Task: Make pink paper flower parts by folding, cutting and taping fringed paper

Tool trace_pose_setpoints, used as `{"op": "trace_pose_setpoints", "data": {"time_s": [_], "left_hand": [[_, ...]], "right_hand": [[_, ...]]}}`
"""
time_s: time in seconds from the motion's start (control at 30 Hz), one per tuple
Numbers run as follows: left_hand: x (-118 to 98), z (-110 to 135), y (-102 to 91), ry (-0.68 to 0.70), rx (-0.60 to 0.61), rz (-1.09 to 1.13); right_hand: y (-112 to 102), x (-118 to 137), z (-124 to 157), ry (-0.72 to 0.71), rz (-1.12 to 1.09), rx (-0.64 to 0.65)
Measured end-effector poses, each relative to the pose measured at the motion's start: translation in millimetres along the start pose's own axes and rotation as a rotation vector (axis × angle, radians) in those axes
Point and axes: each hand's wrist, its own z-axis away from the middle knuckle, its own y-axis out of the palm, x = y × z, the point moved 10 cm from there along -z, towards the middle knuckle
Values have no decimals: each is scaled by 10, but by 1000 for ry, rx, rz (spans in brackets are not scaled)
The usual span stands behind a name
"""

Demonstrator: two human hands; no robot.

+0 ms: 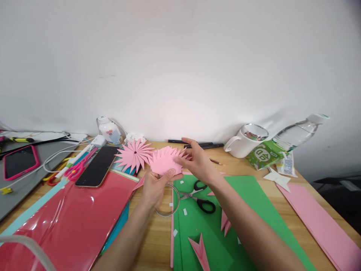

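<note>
Beyond scissors (192,194) and ring (166,215), left grip (156,185) and right grip (197,160) pinch spiky pink paper (163,162).

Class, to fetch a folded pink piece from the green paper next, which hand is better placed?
Right, probably. The right hand is at the right side of the pink fan, and folded pink pieces lie on the green paper near the right forearm. The left hand grips the fan's base.

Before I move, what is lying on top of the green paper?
The green paper holds black-handled scissors, folded pink pieces and small white scraps; a pale ring overlaps its left edge. Whatever the right forearm covers cannot be seen.
</note>
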Motion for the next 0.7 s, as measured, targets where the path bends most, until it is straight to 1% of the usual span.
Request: {"op": "trace_pose_setpoints", "data": {"time_s": [0.1,0.23,0.3,0.53,0.63,0.7], "left_hand": [[8,-3,11,4,18,-29],[23,-7,18,12,42,-37],[31,-9,9,13,41,-34],[7,-11,-42,3,6,-8],[7,-11,-50,-20,-1,-7],[-2,-14,-60,-11,-12,-3]], "right_hand": [[13,23,12,1,50,23],[29,-34,15,89,38,45],[34,-43,20,107,18,43],[37,-16,46,86,84,0],[15,-25,36,93,29,-33],[22,-26,31,95,-5,-29]]}}
